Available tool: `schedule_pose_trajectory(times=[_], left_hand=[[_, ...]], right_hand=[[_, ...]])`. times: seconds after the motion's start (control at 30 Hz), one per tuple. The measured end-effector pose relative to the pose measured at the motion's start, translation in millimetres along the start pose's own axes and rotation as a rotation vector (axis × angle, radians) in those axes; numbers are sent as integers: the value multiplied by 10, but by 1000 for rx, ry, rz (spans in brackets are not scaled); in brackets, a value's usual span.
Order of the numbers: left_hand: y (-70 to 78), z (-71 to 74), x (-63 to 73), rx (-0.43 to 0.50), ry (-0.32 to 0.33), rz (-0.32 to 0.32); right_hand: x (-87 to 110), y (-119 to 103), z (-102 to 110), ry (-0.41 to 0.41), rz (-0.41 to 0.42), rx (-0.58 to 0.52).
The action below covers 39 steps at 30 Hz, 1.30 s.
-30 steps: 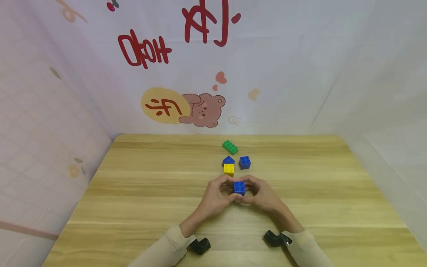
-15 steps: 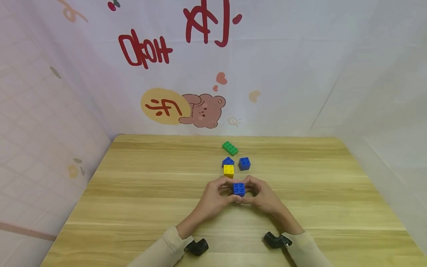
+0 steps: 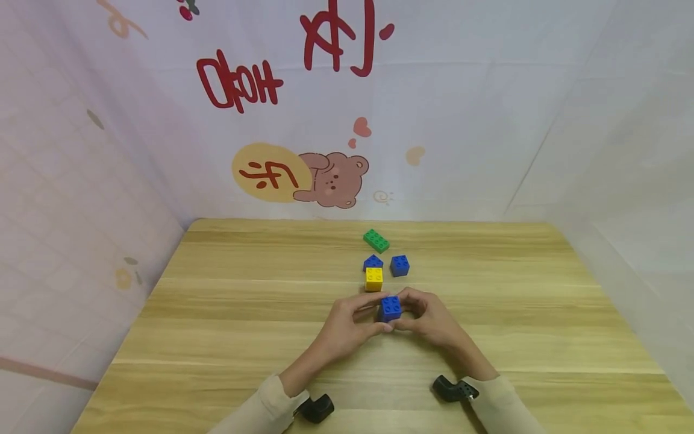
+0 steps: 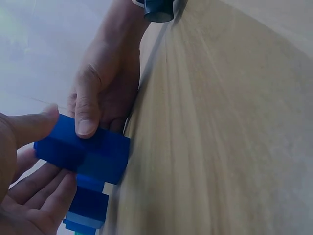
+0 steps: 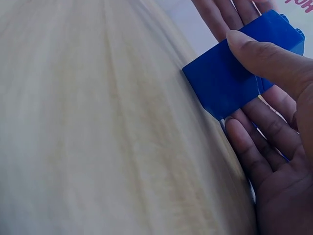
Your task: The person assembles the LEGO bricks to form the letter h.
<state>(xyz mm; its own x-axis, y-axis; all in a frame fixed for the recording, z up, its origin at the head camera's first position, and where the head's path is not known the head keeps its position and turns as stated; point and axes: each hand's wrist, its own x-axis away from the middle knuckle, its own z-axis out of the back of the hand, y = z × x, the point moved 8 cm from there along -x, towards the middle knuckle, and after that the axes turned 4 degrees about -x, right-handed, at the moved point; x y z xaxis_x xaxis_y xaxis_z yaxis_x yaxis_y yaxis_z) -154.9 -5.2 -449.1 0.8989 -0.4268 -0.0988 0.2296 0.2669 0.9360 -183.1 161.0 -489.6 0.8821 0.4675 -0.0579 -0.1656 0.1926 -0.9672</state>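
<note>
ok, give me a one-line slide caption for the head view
Left hand and right hand around a blue block, yellow block just beyond, green block farthest back.

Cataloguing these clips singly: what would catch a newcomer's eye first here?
Probably the big red characters on the white backdrop, above a printed bear. Next, the blue piece held between left hand and right hand, with a yellow block beyond it.

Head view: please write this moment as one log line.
left hand: holds blue piece; right hand: holds blue piece; beyond: yellow block, blue triangle, blue cube, green brick
</note>
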Motion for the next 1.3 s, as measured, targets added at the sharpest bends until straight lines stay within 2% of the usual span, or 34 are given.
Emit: schedule_pose_trajectory(times=[0.3,0.67,0.87,1.07,1.3], left_hand=[[17,130,93,-14,15,28],[171,427,87,10,112,-74],[205,608,66,15,168,-107],[191,769,14,11,224,-95],[104,878,-60,39,256,-57]], right_hand=[[17,33,37,-3,-46,-3],[14,64,137,40,-82,12],[-12,55,198,53,-65,30],[-41,76,254,74,-88,51],[-82,117,299,109,-126,54]])
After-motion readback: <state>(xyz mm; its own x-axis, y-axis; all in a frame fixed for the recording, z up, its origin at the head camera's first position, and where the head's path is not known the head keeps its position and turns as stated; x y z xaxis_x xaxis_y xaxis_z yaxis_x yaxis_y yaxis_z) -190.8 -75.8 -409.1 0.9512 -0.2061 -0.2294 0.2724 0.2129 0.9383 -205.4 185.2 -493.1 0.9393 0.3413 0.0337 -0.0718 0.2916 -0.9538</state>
